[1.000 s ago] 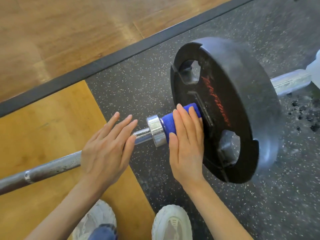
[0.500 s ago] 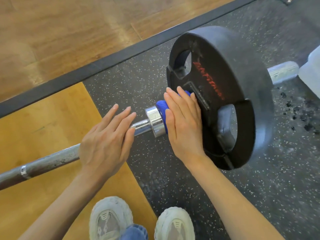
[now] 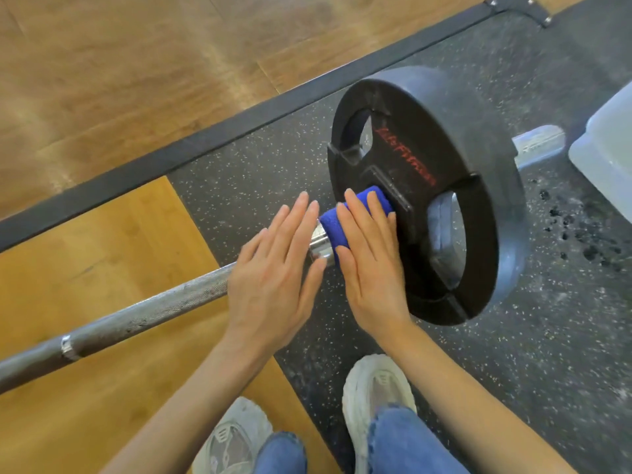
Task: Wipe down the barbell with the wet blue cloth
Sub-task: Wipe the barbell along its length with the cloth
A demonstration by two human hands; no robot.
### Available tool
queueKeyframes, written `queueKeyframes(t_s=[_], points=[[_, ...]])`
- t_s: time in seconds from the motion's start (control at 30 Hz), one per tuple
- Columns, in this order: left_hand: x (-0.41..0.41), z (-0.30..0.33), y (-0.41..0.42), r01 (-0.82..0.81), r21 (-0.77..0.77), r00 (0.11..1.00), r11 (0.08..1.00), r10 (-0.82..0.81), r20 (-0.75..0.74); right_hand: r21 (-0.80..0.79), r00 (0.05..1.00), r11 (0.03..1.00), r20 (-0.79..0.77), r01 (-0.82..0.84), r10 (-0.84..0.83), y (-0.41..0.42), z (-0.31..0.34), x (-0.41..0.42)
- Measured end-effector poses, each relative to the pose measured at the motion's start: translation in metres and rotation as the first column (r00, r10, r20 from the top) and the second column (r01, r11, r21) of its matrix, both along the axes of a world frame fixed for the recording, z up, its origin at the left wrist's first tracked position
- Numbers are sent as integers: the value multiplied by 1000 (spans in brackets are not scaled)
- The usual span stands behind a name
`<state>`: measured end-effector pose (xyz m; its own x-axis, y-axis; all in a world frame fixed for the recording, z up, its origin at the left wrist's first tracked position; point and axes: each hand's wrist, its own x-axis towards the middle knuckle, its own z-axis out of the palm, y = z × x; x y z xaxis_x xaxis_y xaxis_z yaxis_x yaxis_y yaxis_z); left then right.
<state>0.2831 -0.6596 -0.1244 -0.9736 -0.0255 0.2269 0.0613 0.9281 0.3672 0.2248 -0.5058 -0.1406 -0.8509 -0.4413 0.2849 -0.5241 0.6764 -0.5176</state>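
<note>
The barbell [image 3: 143,307] lies across the floor, its knurled shaft running from lower left up to the black weight plate [image 3: 441,200], with the far sleeve end [image 3: 537,145] poking out beyond it. The wet blue cloth [image 3: 345,220] is wrapped over the sleeve right between the chrome collar [image 3: 319,246] and the plate's hub, and that is where the wiping is happening. The right hand [image 3: 371,268] lies flat over the cloth, fingers straight and pressing it onto the metal, not curled round it. The left hand [image 3: 277,275] is flat too, fingers extended together, resting on the shaft just beside the collar, fingertips almost touching the cloth.

Progress, as I judge it: only this short stretch of sleeve is under the cloth. The long shaft to the left looks dull and speckled, so most of the bar seems left to do, and so does the far sleeve end.

In the way: the plate sits tight against the cloth, so the metal under its hub can't be reached. Around us, a translucent plastic container [image 3: 608,138] at the right edge, dark wet spots [image 3: 578,237] on the speckled rubber mat [image 3: 246,186], a wooden platform [image 3: 102,248] under the shaft, and 2 pale sneakers [image 3: 376,384] below.
</note>
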Motion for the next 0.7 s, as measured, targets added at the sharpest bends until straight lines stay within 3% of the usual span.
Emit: queueKeyframes(t_s=[0.13, 0.37, 0.7], points=[[-6, -7, -2, -10, -43, 998, 999, 7, -61, 15, 998, 1000, -63, 26, -25, -21, 13, -26], [-15, -5, -7, -42, -82, 998, 996, 37, -59, -14, 999, 999, -27, -39, 39, -2, -8, -2], [-45, 1, -20, -164, 15, 986, 986, 164, -20, -52, 995, 994, -15, -95, 95, -13, -12, -22]])
